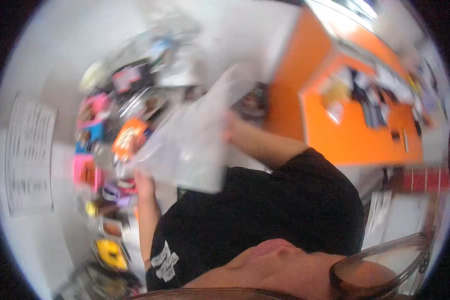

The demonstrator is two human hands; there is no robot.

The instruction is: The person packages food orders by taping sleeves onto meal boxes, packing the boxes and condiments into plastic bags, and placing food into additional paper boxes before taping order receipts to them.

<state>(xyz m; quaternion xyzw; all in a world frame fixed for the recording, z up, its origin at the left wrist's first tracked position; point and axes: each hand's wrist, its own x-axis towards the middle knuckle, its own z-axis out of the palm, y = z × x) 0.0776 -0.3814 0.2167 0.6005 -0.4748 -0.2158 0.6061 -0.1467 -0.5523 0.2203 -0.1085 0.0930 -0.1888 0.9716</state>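
Note:
A whitish, translucent plastic bag (190, 145) stretches between my two hands in front of the black shirt, blurred by motion. My left hand (144, 183) is closed on the bag's lower left corner. On the other side, my right hand (233, 128) grips the bag's right edge, its fingers partly hidden by the plastic and smeared. Just beyond my left hand sits an orange packet (130, 139) with white lettering. I cannot make out anything inside the bag.
Pink bins (87, 172), a blue bin (91, 137) and a yellow item (111, 253) line the left side. Clear plastic wrapping (172, 30) lies at the top. An orange cabinet (355, 135) with clothes-like items stands right. A printed sheet (31, 152) hangs on the left wall.

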